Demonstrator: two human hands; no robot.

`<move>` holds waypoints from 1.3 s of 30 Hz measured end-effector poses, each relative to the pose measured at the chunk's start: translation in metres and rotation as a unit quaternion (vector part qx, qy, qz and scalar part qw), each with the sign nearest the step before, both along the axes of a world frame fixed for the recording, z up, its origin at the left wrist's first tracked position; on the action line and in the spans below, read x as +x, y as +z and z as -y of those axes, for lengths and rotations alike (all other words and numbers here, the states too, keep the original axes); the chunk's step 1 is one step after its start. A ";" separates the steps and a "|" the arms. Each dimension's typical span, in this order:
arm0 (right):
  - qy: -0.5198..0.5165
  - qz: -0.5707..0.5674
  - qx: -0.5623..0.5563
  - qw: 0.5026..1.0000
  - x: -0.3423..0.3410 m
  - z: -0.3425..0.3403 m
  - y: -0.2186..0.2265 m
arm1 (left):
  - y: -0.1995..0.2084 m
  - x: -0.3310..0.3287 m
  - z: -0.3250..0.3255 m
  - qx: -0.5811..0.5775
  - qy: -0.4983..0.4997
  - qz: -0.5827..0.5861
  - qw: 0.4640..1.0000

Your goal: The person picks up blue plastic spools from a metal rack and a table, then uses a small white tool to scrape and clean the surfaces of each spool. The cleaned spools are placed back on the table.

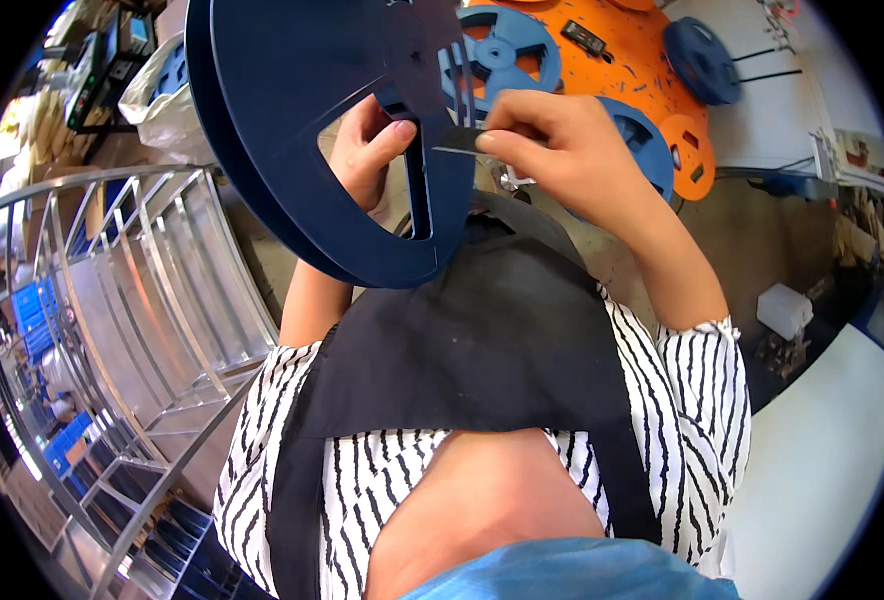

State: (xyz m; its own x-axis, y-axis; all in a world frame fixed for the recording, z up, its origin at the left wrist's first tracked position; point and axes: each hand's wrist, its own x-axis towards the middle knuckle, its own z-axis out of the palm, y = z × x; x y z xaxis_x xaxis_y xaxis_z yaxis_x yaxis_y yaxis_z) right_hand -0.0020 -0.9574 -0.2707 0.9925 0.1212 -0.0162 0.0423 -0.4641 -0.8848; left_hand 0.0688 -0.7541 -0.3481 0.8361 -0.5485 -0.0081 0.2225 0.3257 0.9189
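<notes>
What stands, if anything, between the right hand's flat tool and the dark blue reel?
Nothing visible. In this view the flat tool in the right hand overlaps the dark blue reel; whether they touch is unclear. The left hand holds the reel, left of the tool.

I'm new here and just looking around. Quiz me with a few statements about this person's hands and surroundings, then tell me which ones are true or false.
1. The left hand shows through an opening in a large dark blue reel. True.
2. The right hand is empty. False: it pinches a thin, flat, dark piece.
3. A lighter blue reel lies on the orange surface. True.
4. The metal rack stands on the person's right. False: it is on the left.
5. The person wears a black apron over a striped shirt. True.
</notes>
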 end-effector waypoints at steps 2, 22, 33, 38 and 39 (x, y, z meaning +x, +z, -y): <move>0.009 0.018 -0.103 0.994 0.003 -0.006 0.007 | 0.004 -0.001 0.001 0.027 0.012 0.019 0.999; 0.031 0.066 -0.159 0.985 -0.002 -0.011 0.006 | -0.006 0.003 0.002 0.002 -0.028 -0.047 0.998; -0.256 0.117 0.523 0.805 -0.011 0.073 -0.055 | -0.010 0.001 0.004 -0.315 -0.110 -0.105 0.937; -0.387 0.054 0.541 0.745 0.016 0.063 -0.140 | -0.037 0.018 0.031 -0.533 -0.283 -0.040 0.797; -0.315 0.054 0.530 0.785 0.025 0.047 -0.143 | -0.036 0.015 0.035 -0.558 -0.296 -0.062 0.773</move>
